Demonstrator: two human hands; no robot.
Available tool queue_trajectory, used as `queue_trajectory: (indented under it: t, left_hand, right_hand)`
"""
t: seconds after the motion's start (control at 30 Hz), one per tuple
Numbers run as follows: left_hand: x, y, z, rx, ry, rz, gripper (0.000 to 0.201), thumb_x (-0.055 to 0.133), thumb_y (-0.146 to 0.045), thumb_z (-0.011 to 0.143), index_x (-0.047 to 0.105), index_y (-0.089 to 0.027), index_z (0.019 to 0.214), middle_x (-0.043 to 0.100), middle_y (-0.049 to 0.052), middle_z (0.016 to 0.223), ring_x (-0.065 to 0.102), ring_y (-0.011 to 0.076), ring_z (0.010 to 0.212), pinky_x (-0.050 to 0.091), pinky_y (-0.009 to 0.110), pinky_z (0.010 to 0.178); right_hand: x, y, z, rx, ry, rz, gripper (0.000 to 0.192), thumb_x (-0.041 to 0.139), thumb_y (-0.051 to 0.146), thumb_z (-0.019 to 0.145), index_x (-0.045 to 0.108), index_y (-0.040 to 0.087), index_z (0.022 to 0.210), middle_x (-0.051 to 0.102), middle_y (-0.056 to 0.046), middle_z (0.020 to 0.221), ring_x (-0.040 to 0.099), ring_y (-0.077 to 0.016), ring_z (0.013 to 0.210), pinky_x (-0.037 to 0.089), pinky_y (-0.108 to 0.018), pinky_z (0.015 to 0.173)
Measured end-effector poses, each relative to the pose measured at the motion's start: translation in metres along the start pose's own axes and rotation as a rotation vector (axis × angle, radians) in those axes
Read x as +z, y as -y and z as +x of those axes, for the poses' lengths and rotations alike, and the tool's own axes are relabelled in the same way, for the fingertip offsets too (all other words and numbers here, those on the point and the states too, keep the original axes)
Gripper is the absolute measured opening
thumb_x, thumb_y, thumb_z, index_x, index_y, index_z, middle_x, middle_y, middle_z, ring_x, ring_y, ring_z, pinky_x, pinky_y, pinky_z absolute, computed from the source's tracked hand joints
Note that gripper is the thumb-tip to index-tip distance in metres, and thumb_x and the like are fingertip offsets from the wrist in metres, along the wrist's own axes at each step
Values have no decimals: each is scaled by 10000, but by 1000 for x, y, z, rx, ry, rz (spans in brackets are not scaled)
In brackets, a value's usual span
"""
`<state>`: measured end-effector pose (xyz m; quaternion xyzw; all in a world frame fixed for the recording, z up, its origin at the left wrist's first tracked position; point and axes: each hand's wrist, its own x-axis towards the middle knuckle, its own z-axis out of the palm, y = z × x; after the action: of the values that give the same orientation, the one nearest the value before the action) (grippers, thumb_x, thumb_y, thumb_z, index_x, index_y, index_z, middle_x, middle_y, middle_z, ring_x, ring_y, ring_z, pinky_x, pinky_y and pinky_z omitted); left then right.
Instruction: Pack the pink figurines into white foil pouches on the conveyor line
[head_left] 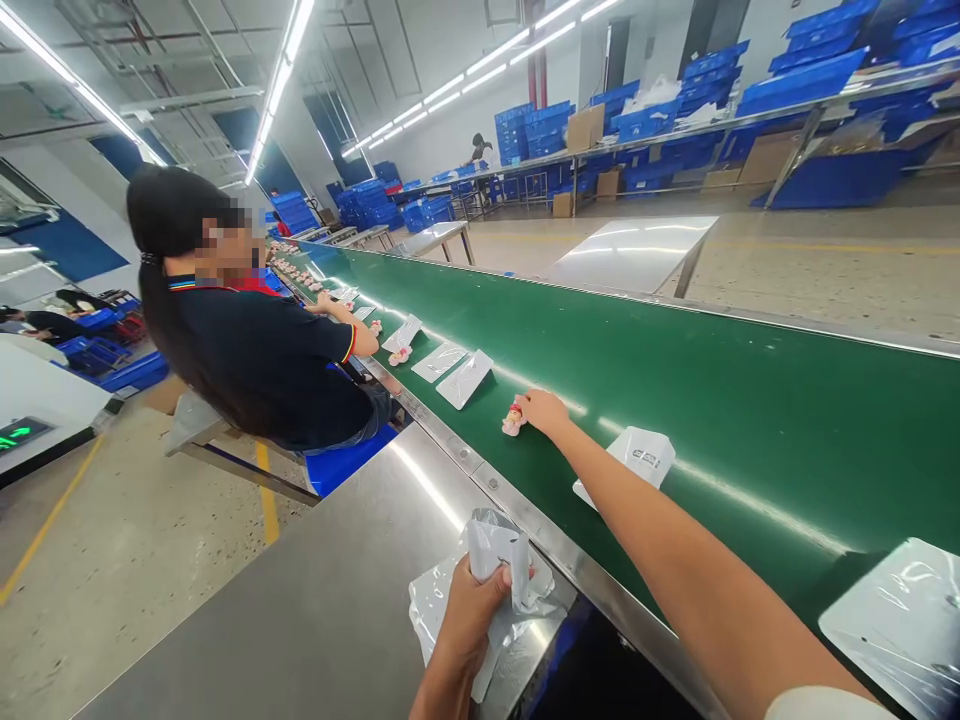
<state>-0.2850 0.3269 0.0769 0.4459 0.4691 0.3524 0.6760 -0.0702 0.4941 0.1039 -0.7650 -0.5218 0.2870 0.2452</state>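
My left hand (474, 605) is closed around a white plastic pouch (491, 545), thumb on its face, above the metal side table. More white pouches (429, 590) lie beneath that hand in a loose pile. Out over the green conveyor belt, my right hand (546, 408) reaches to a small pink doll-like figurine (514, 418) with a red patch on top, and the fingertips pinch its side. A white pouch with a printed label (643, 455) lies on the belt beyond my right forearm, which partly covers it.
A co-worker (255, 340) sits at the belt on the left, one arm over it. Between us lie pouches (465, 378) and another figurine (400, 355). A large pouch (900, 625) lies at right. The metal table (300, 610) adjoins the belt's steel edge (480, 470).
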Motion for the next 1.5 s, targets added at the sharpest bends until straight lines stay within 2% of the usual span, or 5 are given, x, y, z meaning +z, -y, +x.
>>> queue_trajectory:
  t: [0.37,0.57,0.83,1.27,1.5]
  left_hand:
    - [13,-1,-5,76,-27,76,384,783,-349,528,642,-119,802,613,14,685,504,141,625,393,218,597]
    - [28,-4,-9,167,64,164,394,755,-369,591,647,-125,881,643,43,805,530,165,703,414,232,648]
    - [53,2,-16,123,283,159,365,729,-379,639,609,-121,868,615,56,809,528,185,737,405,239,615]
    - [77,-12,-22,381,222,476,41,590,-222,743,597,-181,745,579,-4,704,500,147,654,386,242,604]
    - [76,-34,-20,508,186,484,546,657,-262,733,461,-245,1242,485,62,1285,447,241,1165,342,356,990]
  right_hand:
    - [-37,9,-138,-461,42,491,335,455,493,836,574,187,765,570,13,690,481,-108,603,378,-228,557]
    - [-58,-10,-187,-463,-9,182,222,476,335,853,585,211,705,574,24,672,467,-103,579,336,-229,527]
    - [-55,-28,-212,-642,-40,-84,273,432,210,880,629,215,691,595,-19,797,515,-137,723,403,-278,644]
    - [-63,-53,-240,-672,209,-108,335,448,427,880,690,216,787,466,-34,1332,417,-242,1215,359,-420,997]
    - [-79,-55,-222,-561,64,101,349,389,375,903,666,231,746,592,1,1159,592,-167,943,475,-289,813]
